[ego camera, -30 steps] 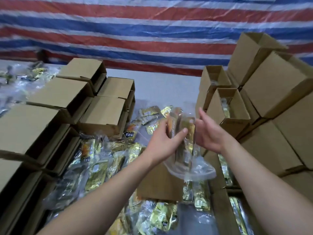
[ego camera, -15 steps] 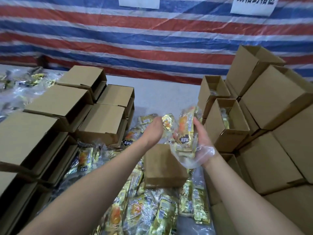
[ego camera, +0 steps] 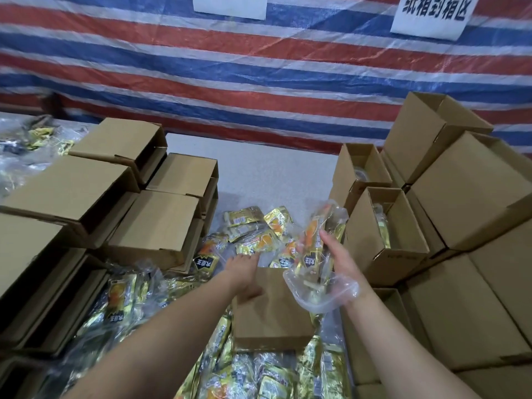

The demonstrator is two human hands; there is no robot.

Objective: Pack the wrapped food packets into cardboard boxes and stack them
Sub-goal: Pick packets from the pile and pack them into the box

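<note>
My right hand (ego camera: 339, 256) grips a clear plastic bag holding gold and orange food packets (ego camera: 315, 246), upright, just left of an open cardboard box (ego camera: 403, 254) that has a packet inside. My left hand (ego camera: 244, 273) reaches down onto the far edge of a small closed cardboard box (ego camera: 270, 315) lying on the packets; its fingers are hidden behind the box edge. Loose gold packets (ego camera: 256, 228) cover the table in the middle.
Stacked cardboard boxes (ego camera: 86, 185) fill the left side. More boxes, some open, are piled at the right (ego camera: 475, 197). Bare grey table (ego camera: 273, 174) lies at the back, before a red, white and blue striped tarp wall (ego camera: 259, 82).
My left hand let go of the bag and dropped to the small box. My right hand kept the bag and moved it right toward the open box. The camera tilted upward.
</note>
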